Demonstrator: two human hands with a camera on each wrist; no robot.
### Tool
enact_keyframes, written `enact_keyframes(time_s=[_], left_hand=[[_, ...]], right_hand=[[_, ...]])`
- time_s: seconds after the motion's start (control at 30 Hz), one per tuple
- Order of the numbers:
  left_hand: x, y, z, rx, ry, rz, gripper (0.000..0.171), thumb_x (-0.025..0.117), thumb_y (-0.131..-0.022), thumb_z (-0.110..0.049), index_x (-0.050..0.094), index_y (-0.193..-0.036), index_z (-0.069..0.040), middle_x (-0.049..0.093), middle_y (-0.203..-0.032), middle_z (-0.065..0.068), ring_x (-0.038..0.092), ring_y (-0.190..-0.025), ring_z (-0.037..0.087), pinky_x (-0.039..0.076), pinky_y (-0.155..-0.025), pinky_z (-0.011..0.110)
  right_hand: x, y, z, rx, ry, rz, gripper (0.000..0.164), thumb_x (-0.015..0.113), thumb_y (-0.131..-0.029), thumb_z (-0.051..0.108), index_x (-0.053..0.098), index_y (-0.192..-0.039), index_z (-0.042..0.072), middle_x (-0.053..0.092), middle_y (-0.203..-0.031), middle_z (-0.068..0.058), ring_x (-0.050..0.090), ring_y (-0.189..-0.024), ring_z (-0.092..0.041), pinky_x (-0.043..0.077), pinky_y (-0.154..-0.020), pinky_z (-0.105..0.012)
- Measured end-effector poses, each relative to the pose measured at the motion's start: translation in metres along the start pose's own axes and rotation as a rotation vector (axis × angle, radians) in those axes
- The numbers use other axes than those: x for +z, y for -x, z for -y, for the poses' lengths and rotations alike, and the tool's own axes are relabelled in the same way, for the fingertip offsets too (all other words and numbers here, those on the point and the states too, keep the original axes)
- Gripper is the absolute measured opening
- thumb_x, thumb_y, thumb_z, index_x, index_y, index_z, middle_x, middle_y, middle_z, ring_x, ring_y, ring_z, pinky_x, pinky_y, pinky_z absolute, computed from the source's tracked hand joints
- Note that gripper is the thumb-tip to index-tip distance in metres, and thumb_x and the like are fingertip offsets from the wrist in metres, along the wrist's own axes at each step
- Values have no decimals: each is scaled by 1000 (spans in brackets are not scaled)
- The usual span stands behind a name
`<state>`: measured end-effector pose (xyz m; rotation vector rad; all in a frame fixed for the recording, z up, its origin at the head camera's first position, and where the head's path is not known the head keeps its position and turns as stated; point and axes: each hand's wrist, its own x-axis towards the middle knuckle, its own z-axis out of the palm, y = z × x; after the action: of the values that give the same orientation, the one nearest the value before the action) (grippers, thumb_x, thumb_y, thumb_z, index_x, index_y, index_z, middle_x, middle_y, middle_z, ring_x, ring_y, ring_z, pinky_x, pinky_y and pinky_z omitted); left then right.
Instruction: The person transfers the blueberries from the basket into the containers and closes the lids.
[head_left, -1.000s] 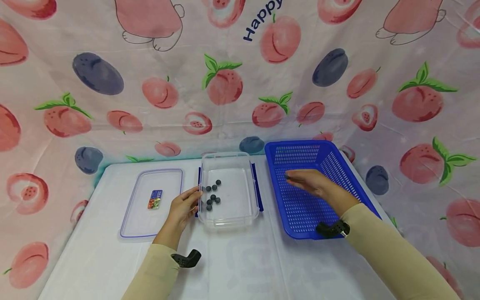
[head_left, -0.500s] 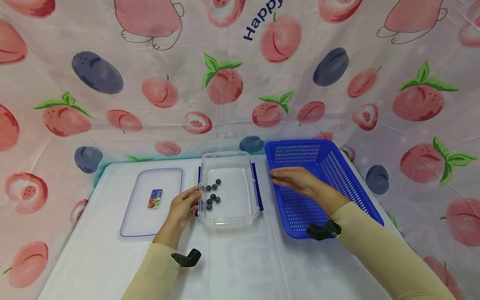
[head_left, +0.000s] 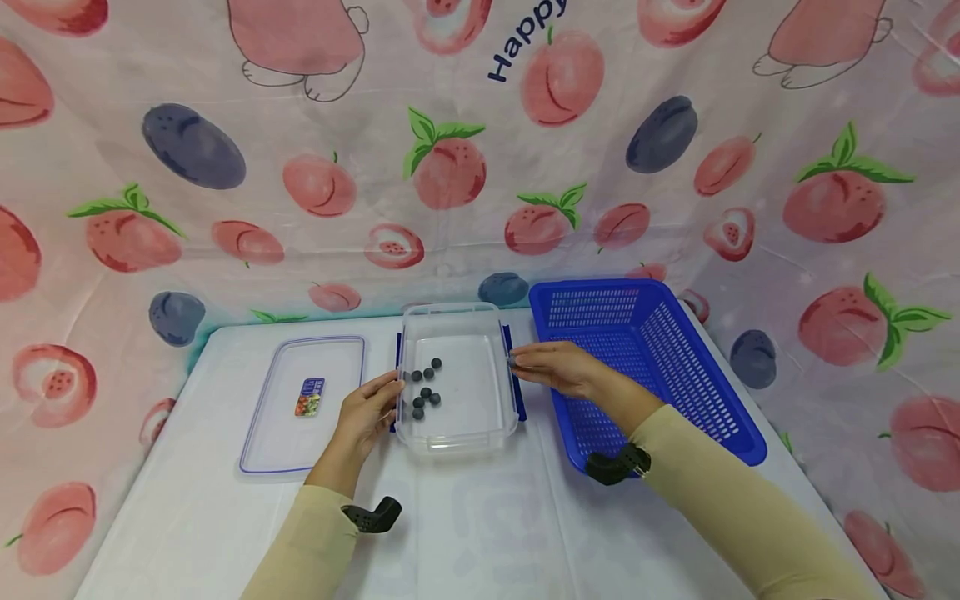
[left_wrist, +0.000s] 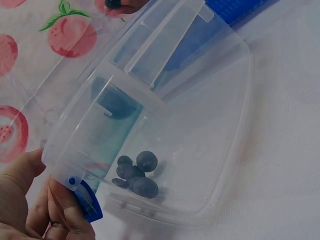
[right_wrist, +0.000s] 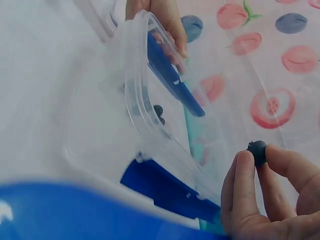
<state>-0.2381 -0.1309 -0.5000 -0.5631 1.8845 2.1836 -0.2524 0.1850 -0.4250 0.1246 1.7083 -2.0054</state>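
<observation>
My right hand (head_left: 558,367) pinches a dark blueberry (right_wrist: 258,152) between thumb and fingertips, above the right rim of a clear plastic container (head_left: 465,443). On the container's left side, my left hand (head_left: 367,410) holds the rim, its thumb on one side and fingers by the blue side latch (left_wrist: 89,202). Several loose blueberries (head_left: 426,392) lie inside on the left part of the container floor. A second blue latch (head_left: 513,372) hangs folded out along the right side.
To the right stands a blue perforated basket (head_left: 592,287), partly behind my right forearm. A clear lid with a purple-blue edge (head_left: 273,375) lies flat at the left, bearing a small printed label (head_left: 310,397). A fruit-print cloth (head_left: 450,242) rises behind the white table.
My right hand has moved left from over the blue basket to the container's right rim, carrying the blueberry. My left hand keeps its hold in the same place.
</observation>
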Motion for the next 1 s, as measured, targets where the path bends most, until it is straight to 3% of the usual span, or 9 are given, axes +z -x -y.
enact_keyframes(time_s=[0.33,0.7,1.0], left_hand=[[1,-1,0,5,-7,-6,47,73,-90,-18,61,-134,-10,62,-84,-9,56,-74,4,50,-60,15],[1,0,2,12,-10,2,47,73,-90,-19,60,-135,-10,62,-83,-10,56,-75,3,50,-63,16],[1,0,5,22,-13,-1,46,72,-90,-19,61,-135,-11,63,-85,-10,57,-76,3,51,-64,15]], right_hand=[[18,-13,-8,-2,22,19,43,53,-97,-7,43,-137,-18,67,-100,-6,69,-86,-11,56,-87,-26],[31,-19,-12,-6,29,-17,41,58,-93,-9,49,-132,-17,69,-92,-4,69,-82,-10,57,-85,-26],[41,-27,-15,-20,175,-41,39,62,-93,-3,56,-130,-12,67,-116,-14,67,-92,-11,51,-99,-33]])
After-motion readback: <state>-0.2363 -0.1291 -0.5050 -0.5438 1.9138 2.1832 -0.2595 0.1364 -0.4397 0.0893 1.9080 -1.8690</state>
